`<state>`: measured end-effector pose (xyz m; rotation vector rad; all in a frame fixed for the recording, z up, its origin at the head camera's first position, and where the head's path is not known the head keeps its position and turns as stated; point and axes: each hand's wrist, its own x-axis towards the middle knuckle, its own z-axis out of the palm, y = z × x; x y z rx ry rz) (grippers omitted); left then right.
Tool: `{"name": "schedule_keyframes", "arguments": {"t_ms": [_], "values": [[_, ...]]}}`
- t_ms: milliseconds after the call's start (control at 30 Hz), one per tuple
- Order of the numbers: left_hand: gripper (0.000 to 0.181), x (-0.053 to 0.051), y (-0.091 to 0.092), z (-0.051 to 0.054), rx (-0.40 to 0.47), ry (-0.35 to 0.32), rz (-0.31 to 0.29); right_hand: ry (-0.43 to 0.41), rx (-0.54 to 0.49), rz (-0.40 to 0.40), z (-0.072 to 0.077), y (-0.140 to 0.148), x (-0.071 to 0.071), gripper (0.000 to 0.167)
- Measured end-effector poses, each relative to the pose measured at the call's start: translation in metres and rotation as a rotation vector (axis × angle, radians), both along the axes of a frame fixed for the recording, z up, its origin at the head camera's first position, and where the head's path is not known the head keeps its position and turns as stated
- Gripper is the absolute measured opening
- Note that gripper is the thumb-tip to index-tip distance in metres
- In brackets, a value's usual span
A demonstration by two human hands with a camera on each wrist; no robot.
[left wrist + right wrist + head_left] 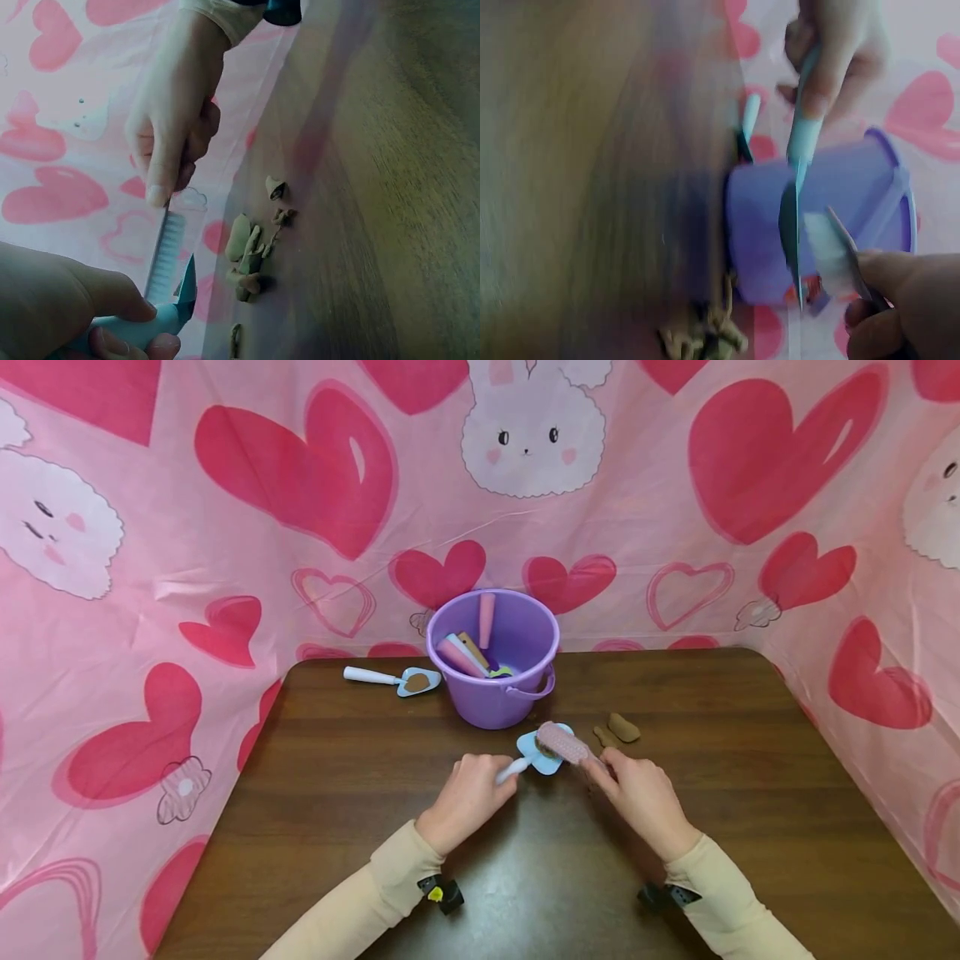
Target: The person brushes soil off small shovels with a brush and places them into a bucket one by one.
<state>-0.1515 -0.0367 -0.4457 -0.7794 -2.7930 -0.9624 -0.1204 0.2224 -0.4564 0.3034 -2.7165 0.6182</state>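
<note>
My left hand (468, 797) grips the pale handle of a light blue trowel (549, 762), its blade held above the table. In my right hand (648, 797) is a pinkish brush (562, 742), pinched by its handle, with the head over the trowel's blade. Some brown material shows on the blade beside the brush. The left wrist view has the brush (163, 255) close to the trowel (187, 289). In the right wrist view the white bristles (826, 247) face the trowel blade (790, 225).
A purple bucket (491, 702) with several handled tools stands behind the hands. Left of it lies another light blue trowel (371, 676) with brown material on its blade. Brown clay-like pieces (623, 727) lie on the wooden table (337, 827) right of the brush. A pink heart-patterned cloth (420, 468) hangs around the table.
</note>
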Motion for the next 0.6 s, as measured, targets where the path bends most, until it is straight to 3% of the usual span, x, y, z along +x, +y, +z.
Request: {"name": "schedule_keyframes", "arguments": {"t_ms": [133,333,600], "values": [[0.014,0.0009,0.0018,0.0,0.0,-0.008,-0.004,-0.024,0.04,0.038,-0.0049,-0.0019,0.0017,0.034],[0.022,0.0039,0.0031,0.0005,-0.009,0.044,-0.027,-0.088,-0.017,-0.026,-0.0091,-0.0014,0.0012,0.034],[0.029,0.0039,0.0044,0.0009,-0.021,0.085,-0.019,-0.058,-0.025,-0.075,-0.0089,-0.0035,-0.002,0.033]]}}
